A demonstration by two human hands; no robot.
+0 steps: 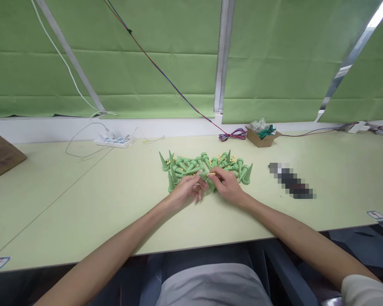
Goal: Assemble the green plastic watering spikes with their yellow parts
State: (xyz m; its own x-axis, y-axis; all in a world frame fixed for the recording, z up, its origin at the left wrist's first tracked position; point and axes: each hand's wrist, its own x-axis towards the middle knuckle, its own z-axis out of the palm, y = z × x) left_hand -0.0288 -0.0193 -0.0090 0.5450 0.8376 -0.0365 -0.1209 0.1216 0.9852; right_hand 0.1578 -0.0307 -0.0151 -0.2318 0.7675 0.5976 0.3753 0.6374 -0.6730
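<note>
Here, your left hand (189, 189) and right hand (229, 185) nearly meet, fingers closed on a green plastic cone-shaped piece (204, 175). Similar green spikes (191, 165) crowd the pale worktop (178, 225) around it.

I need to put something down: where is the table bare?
The pale tabletop is bare between the brown paper bag and the heap of green plastic cones, and right of the blurred dark object. Crowded: the middle, with left hand and right hand at the cones; the back, with white power strip, red-and-blue cable coil and cardboard box.
</note>
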